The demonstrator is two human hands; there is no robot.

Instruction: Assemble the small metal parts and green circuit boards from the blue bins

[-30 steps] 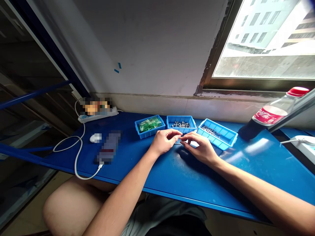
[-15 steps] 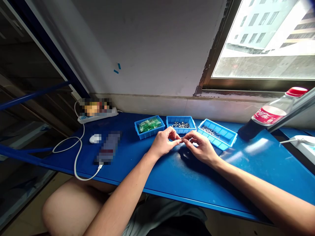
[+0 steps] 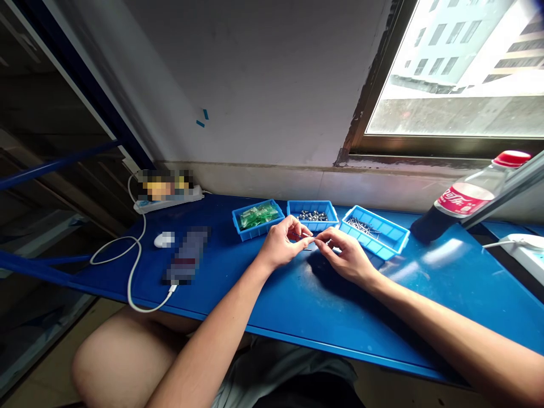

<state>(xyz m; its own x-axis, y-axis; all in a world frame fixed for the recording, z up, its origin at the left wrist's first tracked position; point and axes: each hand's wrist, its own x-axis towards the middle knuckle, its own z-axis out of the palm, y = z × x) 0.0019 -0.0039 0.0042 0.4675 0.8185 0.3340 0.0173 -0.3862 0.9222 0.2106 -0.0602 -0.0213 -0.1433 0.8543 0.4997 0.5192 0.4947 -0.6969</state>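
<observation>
Above the blue table, my left hand and my right hand meet fingertip to fingertip, each closed in a pinch. What lies between the fingertips is too small to make out. A short thin dark pin-like piece shows just below my left fingertips; whether it is held or lies on the table I cannot tell. Behind the hands stand three blue trays: one tray with green plastic pieces, one with small round metal parts, and one with thin metal pins.
A cola bottle leans at the right beside a slanted metal bar. On the left are a blurred phone with a white cable, a white rounded object and a power strip. The wall and window close off the back.
My fingertips have shifted slightly, and the thin dark piece below my left fingertips now shows. The trays have not moved.
</observation>
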